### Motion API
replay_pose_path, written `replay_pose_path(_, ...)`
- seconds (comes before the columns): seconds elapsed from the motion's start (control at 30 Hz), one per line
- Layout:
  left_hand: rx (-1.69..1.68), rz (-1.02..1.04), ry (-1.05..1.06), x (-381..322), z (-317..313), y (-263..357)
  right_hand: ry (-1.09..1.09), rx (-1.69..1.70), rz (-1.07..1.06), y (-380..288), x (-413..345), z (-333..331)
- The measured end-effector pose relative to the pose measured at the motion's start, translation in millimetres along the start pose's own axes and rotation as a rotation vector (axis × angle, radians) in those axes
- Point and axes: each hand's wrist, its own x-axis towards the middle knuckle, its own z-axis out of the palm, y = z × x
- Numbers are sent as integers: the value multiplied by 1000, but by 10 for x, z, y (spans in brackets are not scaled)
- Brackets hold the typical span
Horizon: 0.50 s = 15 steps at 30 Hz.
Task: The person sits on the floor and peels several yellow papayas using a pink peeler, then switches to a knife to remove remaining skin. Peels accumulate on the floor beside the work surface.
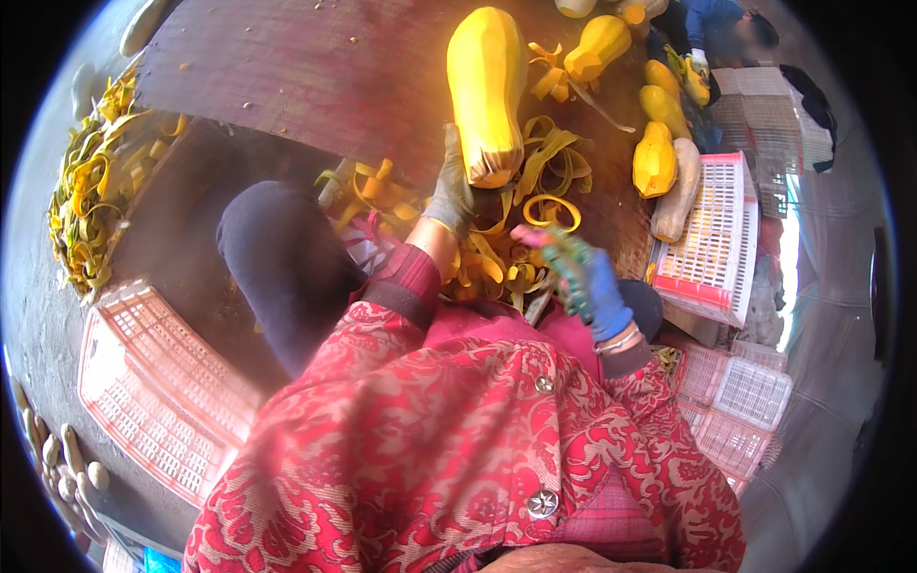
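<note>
My left hand [453, 188], in a grey-beige glove, grips a large peeled squash [487, 93] near its lower end; the squash is bright yellow-orange and its near end keeps some brownish rind. My right hand [577, 276] wears a blue glove with green and pink fingers and is slightly blurred. Below it, near my lap, part of a blade-like tool [537, 308] shows; whether the right hand touches it I cannot tell. Curled yellow and green peelings [555, 161] lie beside the squash and more lie between my knees.
A smaller peeled squash [598, 46] lies at the top. Peeled and unpeeled squashes [654, 161] rest against a red-and-white plastic crate [706, 236] at the right. A peelings heap [89, 208] and a pink crate [168, 394] are at the left. A person in blue [709, 21] works at the upper right.
</note>
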Motion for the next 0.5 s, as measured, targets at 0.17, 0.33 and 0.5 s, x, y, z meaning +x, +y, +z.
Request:
replay_pose_path(0.17, 312, -91, 117, -276, 156, 15, 301, -157, -373, -437, 605, -209)
replay_pose_path(0.33, 388, 124, 388, -329, 189, -38, 277, -184, -561, -1326, 1795, 318)
replay_pose_path(0.5, 349, 90, 306, -332, 233, -22, 246, -499, -350, -1811, 2522, 626)
